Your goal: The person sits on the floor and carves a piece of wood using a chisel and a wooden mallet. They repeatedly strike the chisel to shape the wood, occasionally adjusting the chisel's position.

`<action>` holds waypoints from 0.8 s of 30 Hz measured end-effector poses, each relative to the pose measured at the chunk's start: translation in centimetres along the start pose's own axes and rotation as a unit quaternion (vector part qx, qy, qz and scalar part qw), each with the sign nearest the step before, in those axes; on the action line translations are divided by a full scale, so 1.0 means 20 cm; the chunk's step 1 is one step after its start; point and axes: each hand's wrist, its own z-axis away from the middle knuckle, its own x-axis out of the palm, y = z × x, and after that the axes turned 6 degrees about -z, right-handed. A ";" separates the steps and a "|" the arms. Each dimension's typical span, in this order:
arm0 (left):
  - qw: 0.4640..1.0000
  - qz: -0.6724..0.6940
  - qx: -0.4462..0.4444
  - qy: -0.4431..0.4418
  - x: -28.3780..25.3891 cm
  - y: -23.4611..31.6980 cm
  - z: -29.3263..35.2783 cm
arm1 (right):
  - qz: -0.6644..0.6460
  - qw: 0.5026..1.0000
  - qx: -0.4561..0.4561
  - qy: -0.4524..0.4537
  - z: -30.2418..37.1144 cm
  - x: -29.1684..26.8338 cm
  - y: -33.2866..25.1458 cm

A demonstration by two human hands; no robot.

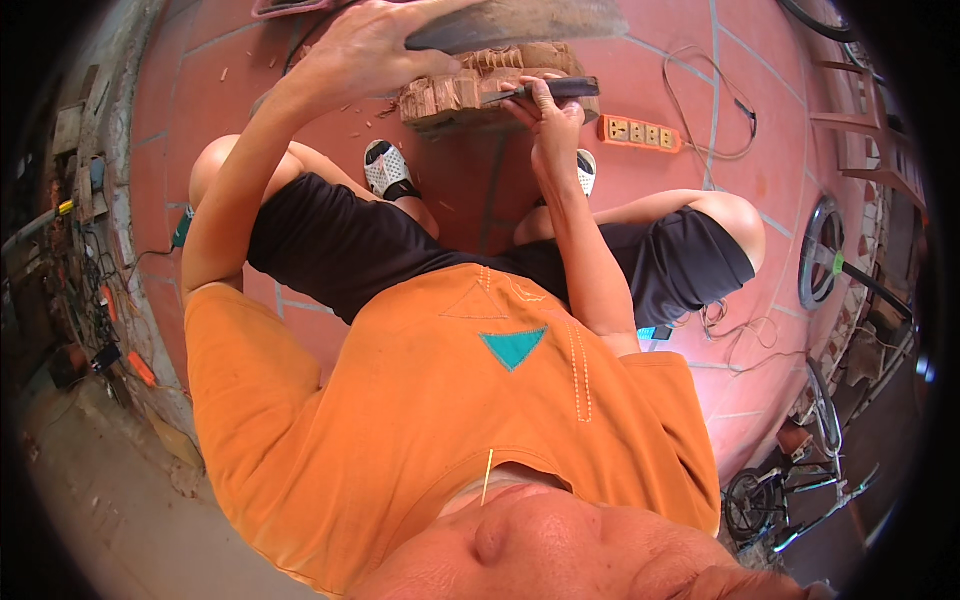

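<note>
At the top of the head view, my left hand [365, 50] has its thumb and fingers spread around the left end of a long grey piece [530, 22]. That piece is blurred and cut off by the picture's top, so its kind cannot be made out. My right hand [553, 115] is closed around a chisel [572, 88] with a dark handle, its thin blade pointing left. Just under both hands lies a carved wooden block [450, 104], reddish-brown, with rough grooves cut in its upper side.
An orange power strip [640, 133] lies right of the block, its cable [672, 85] looping over the red tiled floor [480, 190]. Wood chips are scattered at left. My sandalled feet [388, 168] stand near the block. A wheel [820, 252] and a bicycle [790, 500] are far right.
</note>
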 end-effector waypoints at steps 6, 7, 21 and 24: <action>0.969 0.230 -0.031 0.083 0.00 -0.04 0.06 | 0.059 0.994 -0.075 -0.059 -0.04 0.07 -0.01; 0.949 0.298 -0.050 0.095 0.01 -0.02 0.07 | 0.088 0.989 -0.091 -0.070 -0.04 0.08 0.00; 0.813 0.517 -0.185 0.196 0.32 0.09 0.42 | 0.458 0.832 -0.251 -0.187 -0.09 0.20 -0.03; 0.809 0.494 -0.188 0.256 0.43 0.14 0.43 | 0.485 0.797 -0.312 -0.180 -0.02 0.26 -0.03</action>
